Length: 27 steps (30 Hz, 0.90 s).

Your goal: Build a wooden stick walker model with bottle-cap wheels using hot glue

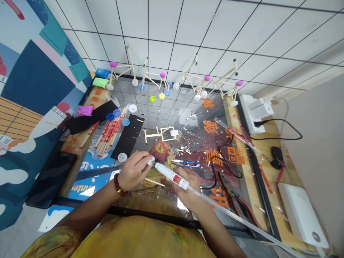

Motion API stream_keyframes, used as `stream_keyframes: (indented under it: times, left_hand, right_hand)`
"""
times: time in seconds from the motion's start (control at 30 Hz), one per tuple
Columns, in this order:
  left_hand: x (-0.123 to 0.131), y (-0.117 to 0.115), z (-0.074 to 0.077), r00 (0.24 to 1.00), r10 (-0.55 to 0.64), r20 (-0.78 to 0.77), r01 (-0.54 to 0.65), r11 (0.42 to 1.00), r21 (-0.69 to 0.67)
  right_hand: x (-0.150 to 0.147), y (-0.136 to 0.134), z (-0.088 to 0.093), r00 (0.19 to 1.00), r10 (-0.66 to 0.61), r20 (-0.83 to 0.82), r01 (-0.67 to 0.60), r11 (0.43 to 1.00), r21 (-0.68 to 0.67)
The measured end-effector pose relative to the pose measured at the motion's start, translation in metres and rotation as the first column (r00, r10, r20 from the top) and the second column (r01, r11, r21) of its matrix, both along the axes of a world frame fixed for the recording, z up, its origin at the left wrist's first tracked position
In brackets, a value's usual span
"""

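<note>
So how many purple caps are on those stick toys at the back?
4: far left, middle left, middle right and far right along the wall. Others may be hidden.

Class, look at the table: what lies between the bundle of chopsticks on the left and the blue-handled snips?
In the head view, a black sheet lies between the chopsticks and snips, then bare glass with a small stick frame.

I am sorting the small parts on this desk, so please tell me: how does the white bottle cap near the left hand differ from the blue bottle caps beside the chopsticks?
The white bottle cap lies alone on the black sheet, close to the left hand; the blue bottle caps lie together, farther from it. The white cap shows its hollow side; whether the blue ones do is unclear. Both are small, round and plastic.
</note>
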<state>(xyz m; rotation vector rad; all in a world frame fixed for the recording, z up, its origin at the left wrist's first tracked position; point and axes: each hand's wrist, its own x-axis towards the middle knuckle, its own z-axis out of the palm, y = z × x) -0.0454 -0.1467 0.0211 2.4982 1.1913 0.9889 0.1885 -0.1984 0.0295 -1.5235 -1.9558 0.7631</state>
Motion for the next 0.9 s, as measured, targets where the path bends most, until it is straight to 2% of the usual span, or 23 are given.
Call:
stream_keyframes:
  times: [0.9]
  left_hand:
    - [0.0008, -0.0006, 0.0003, 0.999, -0.019, 0.048, 0.019, 1.0, -0.012]
  right_hand:
    - [-0.0011, -0.0001, -0.0057, 0.999, -0.002, -0.035, 0.002, 1.0, 0.012]
